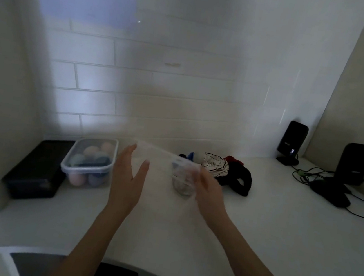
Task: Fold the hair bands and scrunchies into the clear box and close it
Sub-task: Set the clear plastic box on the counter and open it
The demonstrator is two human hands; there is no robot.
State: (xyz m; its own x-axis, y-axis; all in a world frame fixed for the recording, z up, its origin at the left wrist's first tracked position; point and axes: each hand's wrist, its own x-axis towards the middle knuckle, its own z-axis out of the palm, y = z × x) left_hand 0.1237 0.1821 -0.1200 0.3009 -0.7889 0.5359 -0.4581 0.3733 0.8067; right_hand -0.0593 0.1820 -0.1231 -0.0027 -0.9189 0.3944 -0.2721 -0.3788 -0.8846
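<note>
A: Head view: what are your hands doing?
B: Your right hand [209, 190] is gripping the clear box [172, 167] above the counter [281, 223]; your left hand [128, 177] is hovering open beside it, the hair bands [230, 173] lying just behind.

Home, likely a kitchen or utility corner. White counter [258, 220] runs into a brick-pattern tile wall [159, 92]. Lidded tub [89, 159] of soft pastel items at left; two black speakers [293, 140] with trailing cables [307, 175] at right. Dim light.
</note>
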